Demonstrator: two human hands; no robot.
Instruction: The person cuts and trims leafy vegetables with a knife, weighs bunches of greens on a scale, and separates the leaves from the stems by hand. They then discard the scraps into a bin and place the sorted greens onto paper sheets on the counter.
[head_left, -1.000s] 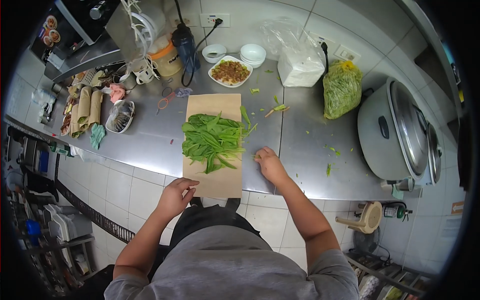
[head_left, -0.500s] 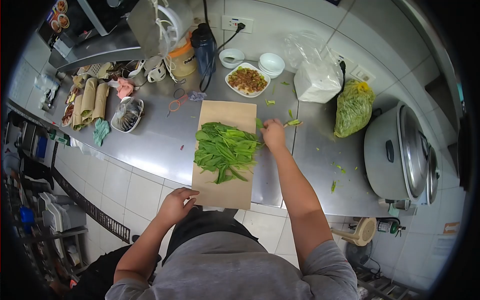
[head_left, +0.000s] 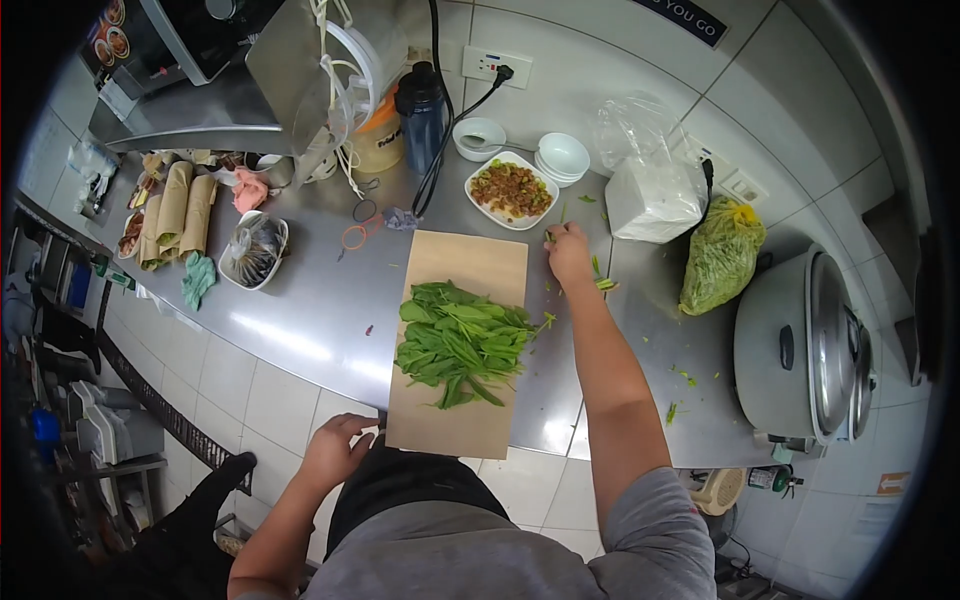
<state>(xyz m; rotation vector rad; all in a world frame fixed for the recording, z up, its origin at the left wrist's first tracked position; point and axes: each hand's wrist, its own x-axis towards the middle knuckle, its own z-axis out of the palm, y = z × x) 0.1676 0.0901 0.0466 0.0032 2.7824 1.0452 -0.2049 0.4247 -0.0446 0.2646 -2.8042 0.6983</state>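
Observation:
Leafy greens lie in a loose pile on a brown cutting board at the front of the steel counter. Beyond the board's right edge, my right hand reaches down to the counter with its fingers pinched. A small green leaf scrap shows at the fingertips. My left hand is beside the board's near left corner, fingers loosely bent and apart, holding nothing. Cut stem bits lie right of my right wrist.
A plate of chopped brown-and-green food and stacked white bowls stand behind the board. To the right are a white plastic-wrapped block, a bag of greens and a large rice cooker. Wrapped rolls lie at left.
My right hand has moved a little farther back, toward the plate, with the leaf scrap at its fingertips. My left hand stays near the board's front corner. The camera view has shifted.

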